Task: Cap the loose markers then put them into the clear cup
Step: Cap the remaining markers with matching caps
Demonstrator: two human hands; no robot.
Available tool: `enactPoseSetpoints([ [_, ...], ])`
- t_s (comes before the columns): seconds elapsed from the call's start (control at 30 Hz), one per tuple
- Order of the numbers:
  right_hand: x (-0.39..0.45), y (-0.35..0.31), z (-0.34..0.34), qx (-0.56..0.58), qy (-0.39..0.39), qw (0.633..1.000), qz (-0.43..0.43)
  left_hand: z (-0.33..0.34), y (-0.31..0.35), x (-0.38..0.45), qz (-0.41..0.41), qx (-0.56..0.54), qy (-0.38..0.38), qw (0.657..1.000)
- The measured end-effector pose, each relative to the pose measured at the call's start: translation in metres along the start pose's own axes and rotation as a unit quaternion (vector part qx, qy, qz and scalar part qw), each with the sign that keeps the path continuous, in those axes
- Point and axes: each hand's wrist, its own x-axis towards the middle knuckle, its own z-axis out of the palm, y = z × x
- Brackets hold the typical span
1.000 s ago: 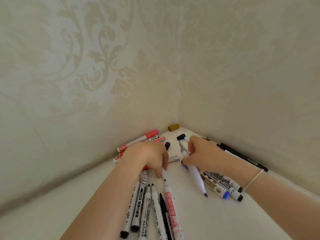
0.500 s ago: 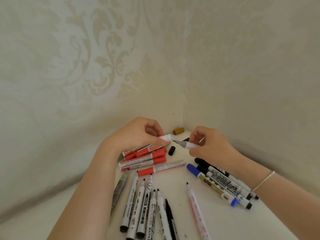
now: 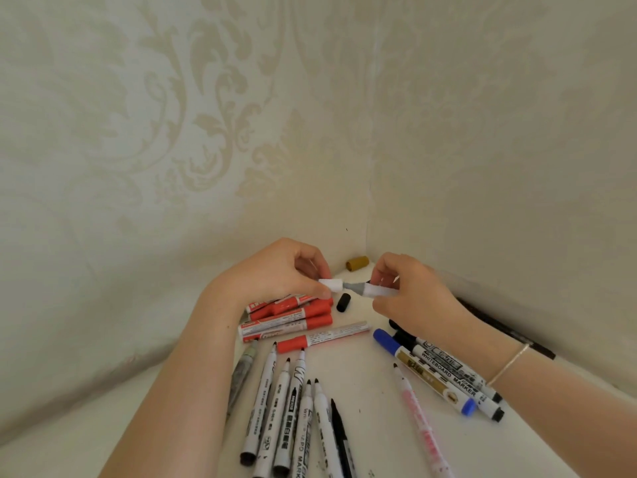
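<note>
Head view: a white cap (image 3: 331, 285) is pinched in the left hand (image 3: 275, 274), fingers curled round it, right at the grey tip of a white marker (image 3: 370, 289) that's gripped by the right hand (image 3: 410, 294). Cap and tip are lined up, just about touching, held above the white table (image 3: 365, 374) in the wall corner. Red-capped markers (image 3: 289, 317) are piled under the left hand. Uncapped black markers (image 3: 286, 405) are fanned out near the bottom edge, and a pink marker (image 3: 418, 415) is lying beside them. A loose black cap (image 3: 343, 302) and a gold cap (image 3: 357, 263) are left near the corner. No clear cup is seen anywhere.
</note>
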Motion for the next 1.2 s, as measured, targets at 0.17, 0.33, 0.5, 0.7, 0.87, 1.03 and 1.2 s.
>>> enactPoseSetpoints([
  [0.17, 0.003, -0.002, 0.01, -0.012, 0.002, 0.999, -0.034, 0.006, 0.006, 0.001, 0.004, 0.009, -0.009, 1.0],
  [0.33, 0.007, 0.004, 0.013, 0.064, 0.017, 0.998, -0.021, 0.004, 0.006, -0.001, -0.019, -0.03, -0.014, 0.999],
  [0.5, 0.006, 0.007, 0.018, 0.098, 0.017, 0.994, -0.038, 0.004, 0.01, -0.001, -0.024, -0.031, 0.015, 0.999],
  [0.7, 0.006, 0.01, 0.032, 0.126, 0.014, 0.991, -0.044, 0.003, 0.009, -0.001, -0.032, -0.041, 0.008, 0.999],
  [0.87, 0.007, 0.004, 0.043, 0.183, 0.028, 0.982, -0.047, 0.001, 0.0, 0.001, -0.029, -0.077, 0.004, 0.997],
  [1.03, 0.012, -0.001, 0.048, 0.185, 0.029, 0.981, -0.048, 0.002, -0.006, 0.004, -0.035, -0.097, 0.011, 0.995],
  [1.2, 0.013, -0.001, 0.042, 0.264, -0.019, 0.964, -0.023, 0.013, 0.004, 0.008, -0.031, -0.078, 0.019, 0.996],
])
